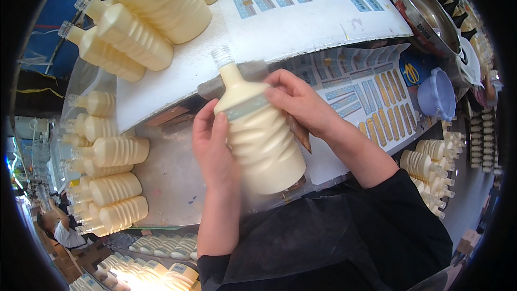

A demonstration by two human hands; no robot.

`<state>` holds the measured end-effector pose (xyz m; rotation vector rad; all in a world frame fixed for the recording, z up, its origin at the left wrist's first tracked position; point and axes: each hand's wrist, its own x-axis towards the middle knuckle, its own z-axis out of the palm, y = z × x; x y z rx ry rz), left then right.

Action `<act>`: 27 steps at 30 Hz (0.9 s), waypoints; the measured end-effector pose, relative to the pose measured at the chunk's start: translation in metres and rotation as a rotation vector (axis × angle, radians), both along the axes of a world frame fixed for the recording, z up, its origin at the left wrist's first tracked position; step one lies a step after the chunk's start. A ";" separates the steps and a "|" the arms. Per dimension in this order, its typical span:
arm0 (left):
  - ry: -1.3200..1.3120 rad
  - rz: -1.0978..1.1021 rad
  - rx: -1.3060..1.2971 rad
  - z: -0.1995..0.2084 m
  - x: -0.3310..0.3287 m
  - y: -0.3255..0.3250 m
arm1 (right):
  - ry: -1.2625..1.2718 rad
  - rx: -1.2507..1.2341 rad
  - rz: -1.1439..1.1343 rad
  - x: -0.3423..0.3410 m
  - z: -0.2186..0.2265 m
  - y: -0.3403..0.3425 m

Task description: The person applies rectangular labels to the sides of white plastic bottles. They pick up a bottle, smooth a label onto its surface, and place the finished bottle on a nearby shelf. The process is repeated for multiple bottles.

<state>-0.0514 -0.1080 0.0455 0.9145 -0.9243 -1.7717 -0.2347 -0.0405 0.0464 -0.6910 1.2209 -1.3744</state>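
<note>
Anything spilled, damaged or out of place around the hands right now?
Only small dark-blue flecks on the grey tabletop, left of the left forearm: perhaps stray scraps or stains. No spill or damage shows, though the cream bottle is partly blurred.

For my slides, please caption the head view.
Left hand and right hand hold a cream bottle at its blue-grey band, with labels to the right.
</note>
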 end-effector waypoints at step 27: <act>0.032 -0.144 0.030 -0.004 0.003 0.002 | 0.994 -0.228 -0.307 0.008 0.043 -0.029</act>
